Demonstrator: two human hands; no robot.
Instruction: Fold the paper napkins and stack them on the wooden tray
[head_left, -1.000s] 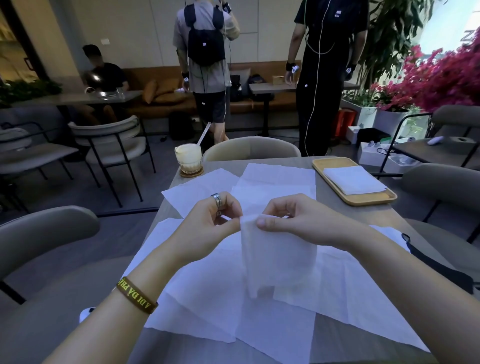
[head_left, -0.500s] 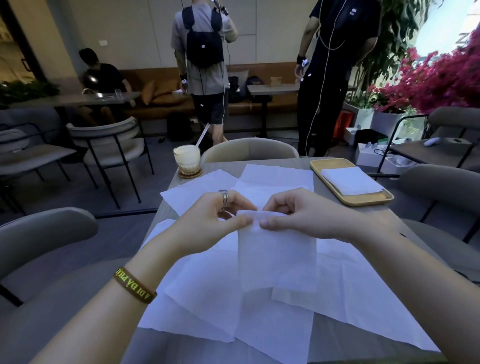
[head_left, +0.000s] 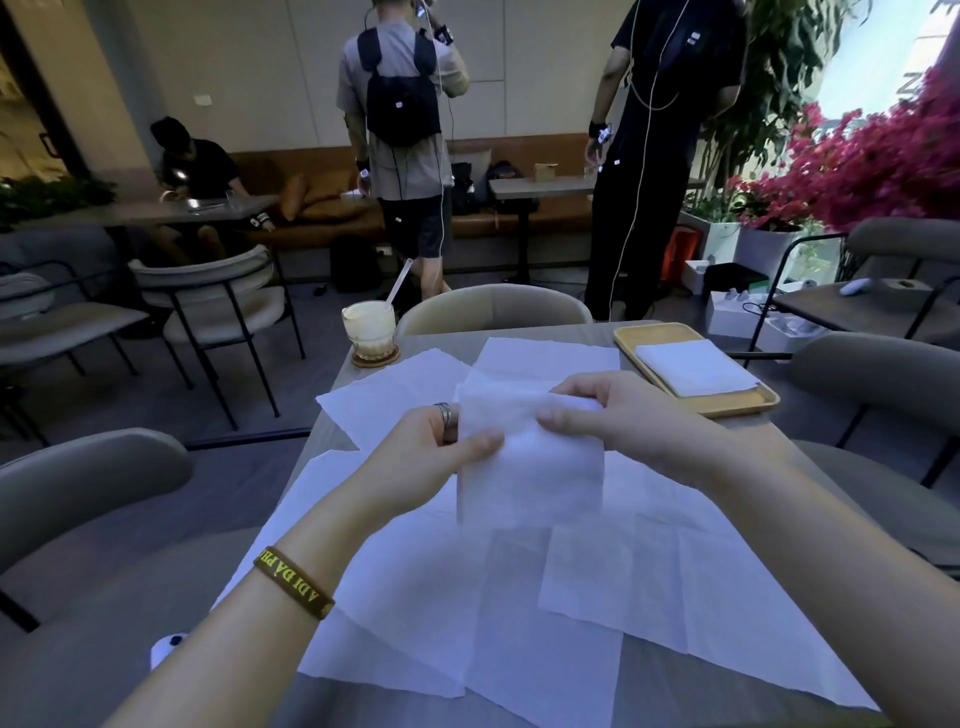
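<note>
- Fingers (head_left: 480, 446) of my left hand (head_left: 426, 457) pinch the left edge of a folded napkin (head_left: 530, 467): thumb on the near face, the others behind the paper.
- Likewise my right hand (head_left: 618, 415) pinches the same napkin at its upper right, thumb in front, the other fingers curled over the top edge.
- Napkin position: held up between both hands above the middle of the table (head_left: 447, 347), hanging down from the two grips. Whether its lower edge touches the paper beneath, I cannot tell.
- Beneath it: several unfolded sheets (head_left: 519, 613), white, overlapping, spread from the near edge of the table toward the far side.
- Tray (head_left: 727, 408): wooden, at the far right corner of the table, well apart from my hands. A stack (head_left: 696, 366) of folded white napkins lies flat on it; bare wood shows at its near end.
- Far left corner: a glass (head_left: 369, 327) of pale drink on a round coaster (head_left: 375, 359), with a straw (head_left: 399, 280) leaning to the right.
- On my person: a ring (head_left: 443, 413) on a left finger; a dark wristband (head_left: 293, 582) with yellow letters on the left wrist.
- Surroundings: an empty chair (head_left: 493, 309) across the table; two people (head_left: 405, 130) standing beyond it, one with a black backpack; pink flowers (head_left: 872, 161) at the right.
</note>
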